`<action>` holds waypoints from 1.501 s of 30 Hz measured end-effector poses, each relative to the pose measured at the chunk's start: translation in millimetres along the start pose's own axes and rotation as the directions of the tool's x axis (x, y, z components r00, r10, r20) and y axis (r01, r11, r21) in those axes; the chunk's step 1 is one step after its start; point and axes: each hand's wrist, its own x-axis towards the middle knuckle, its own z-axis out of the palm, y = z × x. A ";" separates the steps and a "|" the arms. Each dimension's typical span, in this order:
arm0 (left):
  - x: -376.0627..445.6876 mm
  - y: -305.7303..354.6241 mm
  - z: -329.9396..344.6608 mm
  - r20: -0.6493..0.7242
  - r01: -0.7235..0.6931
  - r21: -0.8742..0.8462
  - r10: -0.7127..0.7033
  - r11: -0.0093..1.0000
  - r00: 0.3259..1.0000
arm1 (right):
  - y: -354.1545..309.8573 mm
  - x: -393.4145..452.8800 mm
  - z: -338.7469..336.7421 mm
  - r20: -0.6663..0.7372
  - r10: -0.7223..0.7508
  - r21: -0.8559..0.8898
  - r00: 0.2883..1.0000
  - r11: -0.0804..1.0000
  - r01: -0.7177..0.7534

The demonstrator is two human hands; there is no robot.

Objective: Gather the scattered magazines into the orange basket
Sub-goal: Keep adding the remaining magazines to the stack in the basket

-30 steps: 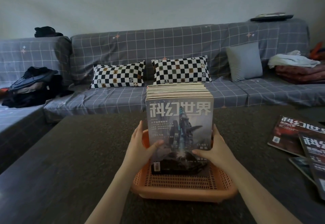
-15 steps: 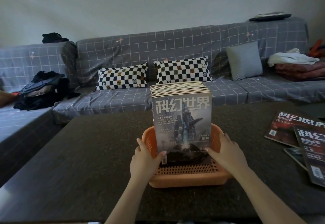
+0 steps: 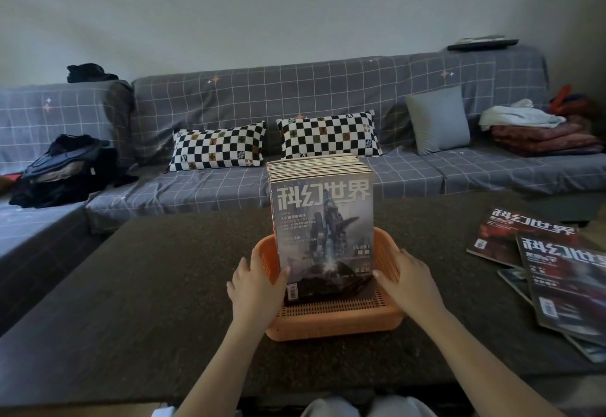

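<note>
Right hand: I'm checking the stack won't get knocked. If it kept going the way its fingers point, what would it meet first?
Probably the upright magazine stack in the orange basket. The right hand angles forward and inward, fingertips already at its lower corner.

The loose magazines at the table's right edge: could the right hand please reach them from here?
Probably yes: the right hand has bare table between it and the loose magazines.
</note>
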 end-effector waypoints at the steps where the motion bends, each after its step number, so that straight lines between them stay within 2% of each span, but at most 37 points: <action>1: -6.1 2.1 0.6 -0.045 -0.057 0.021 0.058 0.998 0.997 | 0.3 -3.9 -0.6 -0.046 -0.016 -0.015 0.999 1.000 0.015; 4: -28.9 14.1 6.2 -0.092 -0.182 0.032 0.184 0.983 0.979 | -0.7 -18.5 -3.2 -0.161 -0.045 0.000 0.986 0.999 0.046; 11: -61.0 64.0 35.8 -0.025 -0.323 -0.131 0.323 0.937 0.946 | 15.4 -57.0 -24.7 -0.309 -0.064 0.178 0.949 0.976 0.124; 17: -86.9 119.7 84.2 0.099 -0.396 -0.234 0.426 0.888 0.899 | 66.4 -83.2 -52.5 -0.321 0.059 0.241 0.945 0.970 0.021; 23: -113.2 186.6 144.0 0.238 -0.442 -0.321 0.523 0.838 0.818 | 135.9 -92.3 -84.2 -0.381 0.204 0.238 0.902 0.964 -0.117; 28: -122.6 234.5 205.4 0.381 -0.357 -0.362 0.487 0.861 0.786 | 193.8 -86.6 -99.9 -0.413 0.356 0.201 0.839 0.933 -0.297; 32: -123.9 257.8 250.5 0.480 -0.222 -0.417 0.420 0.882 0.770 | 237.8 -77.8 -103.1 -0.444 0.435 0.099 0.783 0.893 -0.439; 35: -122.1 274.7 274.0 0.552 -0.135 -0.434 0.381 0.891 0.742 | 266.6 -65.5 -107.7 -0.405 0.552 0.010 0.729 0.800 -0.600; 37: -119.6 285.9 283.4 0.551 -0.107 -0.442 0.363 0.891 0.751 | 280.7 -59.2 -110.7 -0.355 0.625 -0.015 0.695 0.739 -0.673; 39: -115.8 294.6 287.6 0.558 -0.044 -0.456 0.324 0.889 0.764 | 288.5 -55.2 -113.5 -0.318 0.671 -0.014 0.669 0.703 -0.711; 41: -111.0 297.8 289.2 0.597 0.021 -0.452 0.286 0.892 0.749 | 290.1 -54.6 -116.4 -0.326 0.688 -0.003 0.648 0.685 -0.728; 43: -107.0 296.5 284.1 0.650 0.067 -0.459 0.283 0.886 0.706 | 289.8 -58.7 -118.1 -0.366 0.686 0.016 0.629 0.680 -0.733; 45: -105.2 293.5 273.8 0.702 0.162 -0.506 0.296 0.848 0.647 | 290.3 -67.8 -117.1 -0.368 0.701 0.131 0.611 0.689 -0.712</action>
